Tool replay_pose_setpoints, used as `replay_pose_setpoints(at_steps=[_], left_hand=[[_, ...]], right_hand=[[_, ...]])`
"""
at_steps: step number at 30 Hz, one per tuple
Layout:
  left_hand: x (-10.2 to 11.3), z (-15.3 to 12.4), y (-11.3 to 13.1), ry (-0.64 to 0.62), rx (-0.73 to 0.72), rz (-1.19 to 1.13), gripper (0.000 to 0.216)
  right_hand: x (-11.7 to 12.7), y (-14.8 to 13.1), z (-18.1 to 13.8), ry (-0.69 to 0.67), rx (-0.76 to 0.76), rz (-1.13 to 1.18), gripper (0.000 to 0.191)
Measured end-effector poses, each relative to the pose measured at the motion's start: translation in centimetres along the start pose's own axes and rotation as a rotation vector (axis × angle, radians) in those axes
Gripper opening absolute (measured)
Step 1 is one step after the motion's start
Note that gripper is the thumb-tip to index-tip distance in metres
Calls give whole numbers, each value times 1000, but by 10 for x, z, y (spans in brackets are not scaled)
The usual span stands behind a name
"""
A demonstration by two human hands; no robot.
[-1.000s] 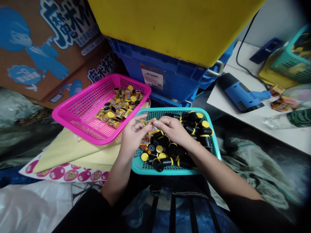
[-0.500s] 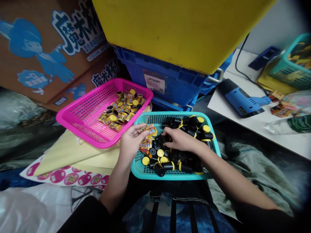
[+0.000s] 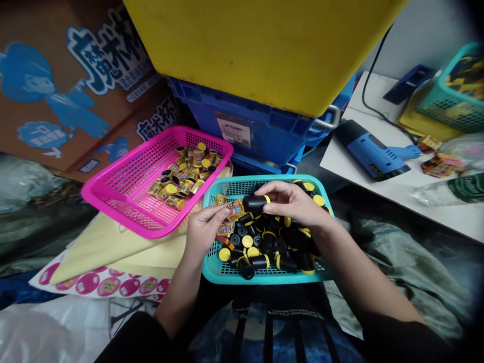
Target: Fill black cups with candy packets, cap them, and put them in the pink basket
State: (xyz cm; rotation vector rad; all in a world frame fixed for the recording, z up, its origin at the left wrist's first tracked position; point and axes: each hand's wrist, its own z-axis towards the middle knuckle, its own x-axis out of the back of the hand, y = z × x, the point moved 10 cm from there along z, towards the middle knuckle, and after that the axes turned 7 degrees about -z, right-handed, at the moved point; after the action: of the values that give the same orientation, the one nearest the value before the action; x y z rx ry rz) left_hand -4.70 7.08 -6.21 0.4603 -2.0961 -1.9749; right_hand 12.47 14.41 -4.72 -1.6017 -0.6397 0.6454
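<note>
My left hand (image 3: 204, 229) pinches a printed orange-yellow label sleeve (image 3: 235, 207) above the left end of a turquoise basket (image 3: 264, 279). Between the fingers and thumb of my right hand (image 3: 295, 204) is a black canister (image 3: 254, 203) with a yellow rim, lying sideways. Its left end is close to the sleeve; whether they touch I cannot tell. Many more black canisters (image 3: 287, 262) with yellow lids fill the basket below. More printed sleeves (image 3: 225, 230) lie at its left side. A pink basket (image 3: 128, 217) up to the left holds small labelled canisters (image 3: 185, 187).
Blue crates (image 3: 200, 108) and a yellow bin (image 3: 260, 55) stand behind the baskets, beside printed cartons (image 3: 49, 101). On the white table (image 3: 351, 186) at right are a blue heat gun (image 3: 372, 151), a bottle (image 3: 465, 191) and another turquoise basket (image 3: 442, 108).
My right hand has lifted a black canister out of the pile and brought it up beside the sleeve in my left hand. The view has shifted slightly.
</note>
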Motion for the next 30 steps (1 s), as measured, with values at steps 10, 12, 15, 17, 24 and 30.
replay_pose_setpoints(at_steps=[10, 12, 15, 17, 24, 30], left_hand=[[-10, -1, 8, -87, -101, 85, 20], [-15, -1, 5, -111, -48, 49, 22], [-24, -3, 1, -160, 41, -13, 32], [-28, -4, 2, -186, 70, -48, 34], [-29, -8, -3, -162, 82, -204, 33], [-30, -10, -8, -132, 94, -239, 33]], right_hand=[[-5, 1, 2, -18, 36, -101, 44], [-10, -1, 2, -18, 74, -96, 51], [-18, 0, 4, 19, 114, -95, 51], [-23, 5, 6, 33, 116, -66, 48], [-54, 31, 9, -81, -20, 438, 41], [-67, 37, 12, -148, -93, 576, 40]])
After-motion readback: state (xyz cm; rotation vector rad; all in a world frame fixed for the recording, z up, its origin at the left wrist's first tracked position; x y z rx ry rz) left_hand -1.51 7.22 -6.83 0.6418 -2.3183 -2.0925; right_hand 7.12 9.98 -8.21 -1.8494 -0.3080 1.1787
